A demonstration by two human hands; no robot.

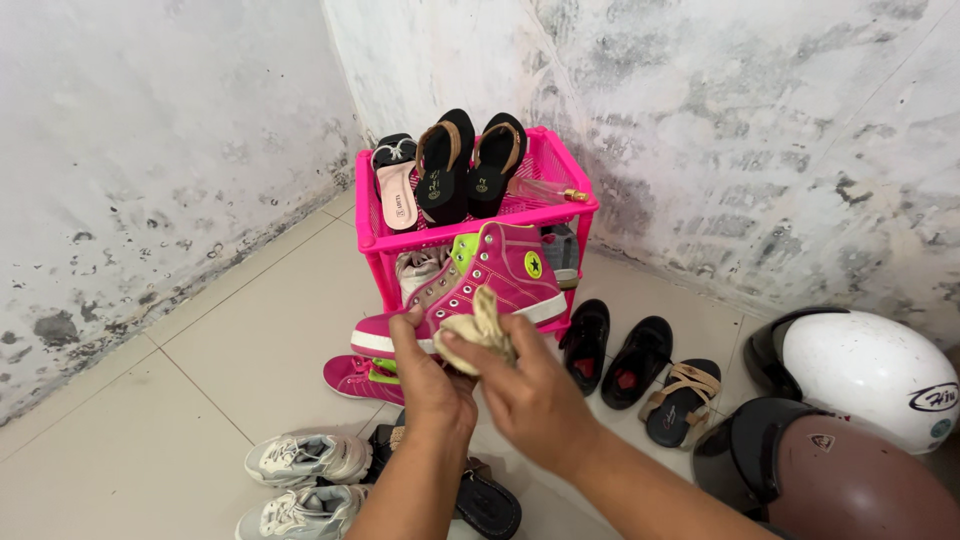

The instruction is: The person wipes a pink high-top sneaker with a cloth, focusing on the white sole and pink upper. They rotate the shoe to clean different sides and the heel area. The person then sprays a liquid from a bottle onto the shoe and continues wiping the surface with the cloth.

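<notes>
While the left hand (425, 375) is gripping the pink sneaker (470, 290) near its toe, fingers clamped on the sole edge, the right hand (530, 395) is pinching a beige cloth (480, 330) against the shoe's side. The sneaker is hanging in the air before the pink rack (375, 240), its long axis running from toe at lower left to heel at upper right. Other shoes are lying on the floor (200, 400) below; two helmets (860, 370) are sitting by the right wall.

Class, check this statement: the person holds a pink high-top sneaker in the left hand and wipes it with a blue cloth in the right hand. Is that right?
Not quite. The head view shows the cloth is beige, not blue. The rest stands: the left hand holds the pink high-top sneaker and the right hand has the cloth.
</notes>
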